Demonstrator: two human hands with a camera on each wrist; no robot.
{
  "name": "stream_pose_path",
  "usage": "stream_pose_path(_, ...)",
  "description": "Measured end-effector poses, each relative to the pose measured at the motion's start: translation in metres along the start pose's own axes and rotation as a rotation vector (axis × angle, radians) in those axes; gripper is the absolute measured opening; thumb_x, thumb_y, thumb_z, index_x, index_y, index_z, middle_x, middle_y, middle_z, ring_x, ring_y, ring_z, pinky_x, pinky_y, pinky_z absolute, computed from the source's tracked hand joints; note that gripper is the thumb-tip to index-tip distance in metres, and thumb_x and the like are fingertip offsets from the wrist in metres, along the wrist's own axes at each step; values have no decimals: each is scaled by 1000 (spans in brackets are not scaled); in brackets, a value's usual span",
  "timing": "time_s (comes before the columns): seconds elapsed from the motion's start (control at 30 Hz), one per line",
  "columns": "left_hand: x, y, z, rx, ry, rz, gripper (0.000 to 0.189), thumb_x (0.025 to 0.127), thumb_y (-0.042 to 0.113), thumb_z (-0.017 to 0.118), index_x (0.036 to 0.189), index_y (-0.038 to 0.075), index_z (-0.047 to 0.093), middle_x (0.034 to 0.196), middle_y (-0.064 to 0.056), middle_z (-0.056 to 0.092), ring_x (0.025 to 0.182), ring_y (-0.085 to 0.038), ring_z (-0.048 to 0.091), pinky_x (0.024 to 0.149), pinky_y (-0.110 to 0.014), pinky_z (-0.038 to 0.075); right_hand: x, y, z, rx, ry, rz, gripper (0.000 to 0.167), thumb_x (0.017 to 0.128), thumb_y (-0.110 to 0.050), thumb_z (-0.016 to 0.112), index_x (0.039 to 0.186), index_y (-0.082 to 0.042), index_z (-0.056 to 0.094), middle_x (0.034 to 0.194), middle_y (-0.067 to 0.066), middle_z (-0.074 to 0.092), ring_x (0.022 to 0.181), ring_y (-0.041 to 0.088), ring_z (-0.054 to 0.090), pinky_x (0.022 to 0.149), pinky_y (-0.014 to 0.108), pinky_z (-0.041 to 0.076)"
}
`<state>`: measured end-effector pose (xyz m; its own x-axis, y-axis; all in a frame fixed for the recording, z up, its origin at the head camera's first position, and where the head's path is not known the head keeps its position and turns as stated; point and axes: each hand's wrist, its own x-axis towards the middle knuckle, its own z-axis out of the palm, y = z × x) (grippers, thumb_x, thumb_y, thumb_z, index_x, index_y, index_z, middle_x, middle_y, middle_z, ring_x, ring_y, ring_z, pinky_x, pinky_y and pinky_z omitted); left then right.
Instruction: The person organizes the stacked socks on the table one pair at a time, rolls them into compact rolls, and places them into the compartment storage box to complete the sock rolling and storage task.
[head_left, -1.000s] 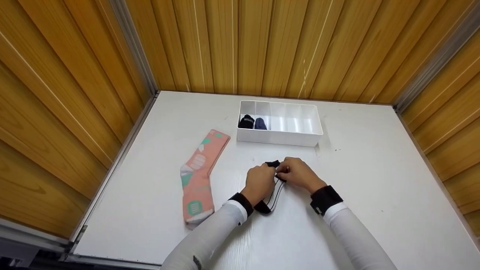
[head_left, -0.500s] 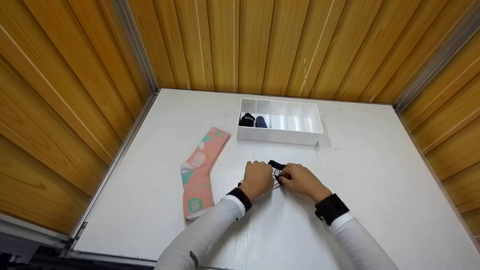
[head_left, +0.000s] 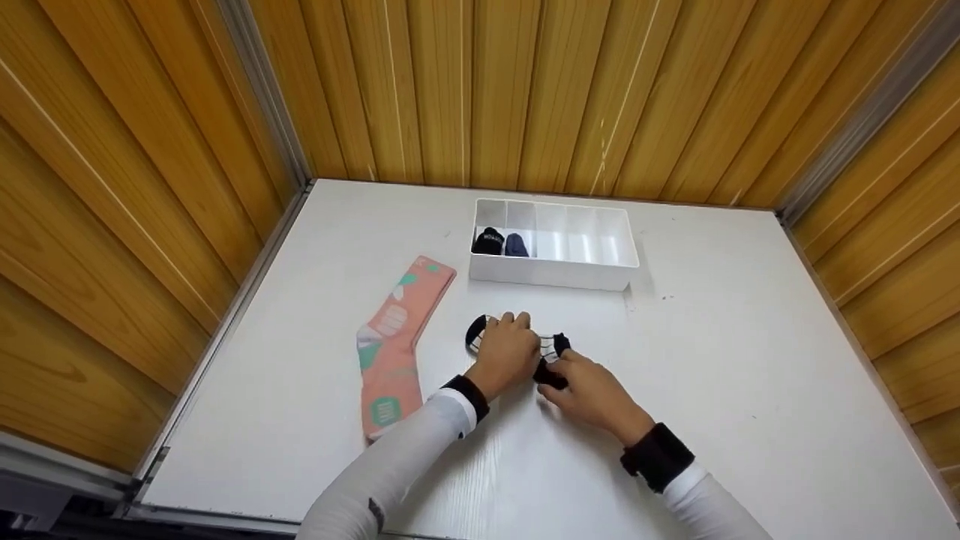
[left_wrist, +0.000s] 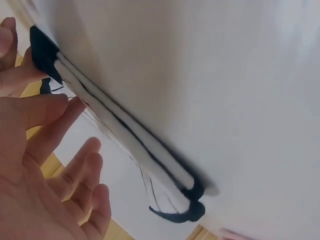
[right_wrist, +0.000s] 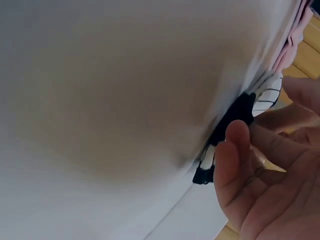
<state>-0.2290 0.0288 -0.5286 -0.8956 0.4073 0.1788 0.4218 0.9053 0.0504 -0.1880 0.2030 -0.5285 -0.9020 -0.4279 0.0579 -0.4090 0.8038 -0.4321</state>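
A white sock with thin dark stripes and black ends [head_left: 475, 334] lies across the table under both hands. My left hand [head_left: 505, 356] pinches it between thumb and forefinger; in the left wrist view the striped sock [left_wrist: 125, 127] stretches away flat from those fingertips, other fingers loosely bent. With thumb and fingers my right hand [head_left: 596, 390] holds the sock's black part at the right end, which the right wrist view shows as a black patch [right_wrist: 232, 120] at the fingertips. The sock's middle is hidden under the left hand in the head view.
Left of the hands lies a long pink sock [head_left: 397, 345] with green and white patches, partly behind the left sleeve. A white divided box [head_left: 555, 271] stands behind, with a black bundle [head_left: 488, 241] and a dark blue bundle [head_left: 516, 245] in its left compartments. Wood-look panels [head_left: 495, 90] enclose the table.
The sock has swung round: one black end pointed toward me beneath the left hand, and now a black end shows beyond its fingers at the left. My right hand has moved slightly nearer me.
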Motion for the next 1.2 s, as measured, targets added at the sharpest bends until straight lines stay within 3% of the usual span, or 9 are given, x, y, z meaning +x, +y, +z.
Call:
stream_pose_path(0.17, -22, 3, -3, -145, 15, -44, 22, 90, 41, 69, 100, 24, 79, 100, 1, 69, 94, -23, 65, 81, -45, 52, 15, 13, -16, 38, 151, 8, 17, 95, -21, 68, 106, -10, 74, 99, 2, 67, 89, 20, 65, 78, 40, 54)
stream_pose_path(0.27, -36, 8, -7, -169, -15, -47, 28, 88, 44, 70, 106, 24, 77, 107, 0, 68, 99, -24, 64, 82, -46, 52, 31, 21, -27, 43, 172, -37, 17, 99, -15, 61, 107, -9, 74, 102, 4, 68, 96, 24, 63, 83, 43, 53)
stream_pose_path(0.43, -49, 18, -8, -149, -53, -17, 41, 88, 47, 70, 122, 24, 70, 129, -3, 64, 115, -25, 61, 88, -46, 52, 56, 28, -34, 59, 59, -170, 33, 98, 1, 47, 113, -8, 75, 115, 7, 69, 108, 29, 58, 97, 47, 48)
stream_pose_path(0.6, -57, 25, -6, -138, -90, 23, 51, 88, 53, 69, 131, 27, 65, 138, -1, 61, 120, -25, 60, 93, -45, 52, 70, 24, -28, -18, -80, -244, 57, 79, 17, 42, 113, -14, 77, 113, 5, 69, 106, 27, 58, 97, 45, 50)
stream_pose_path(0.8, -58, 29, 0, -128, -68, 56, 47, 88, 51, 70, 127, 26, 68, 131, 1, 64, 114, -24, 61, 86, -43, 52, 79, 20, -21, -85, -170, -218, 56, 75, 19, 49, 109, -14, 79, 104, 4, 68, 100, 26, 61, 92, 44, 51)
stream_pose_path(1.2, -60, 26, 1, -129, -43, 26, 40, 86, 51, 72, 116, 24, 72, 119, 3, 67, 105, -21, 64, 80, -41, 50, 80, 31, -17, 14, -181, -192, 52, 78, 15, 49, 110, -11, 79, 98, 6, 68, 97, 26, 65, 91, 44, 51)
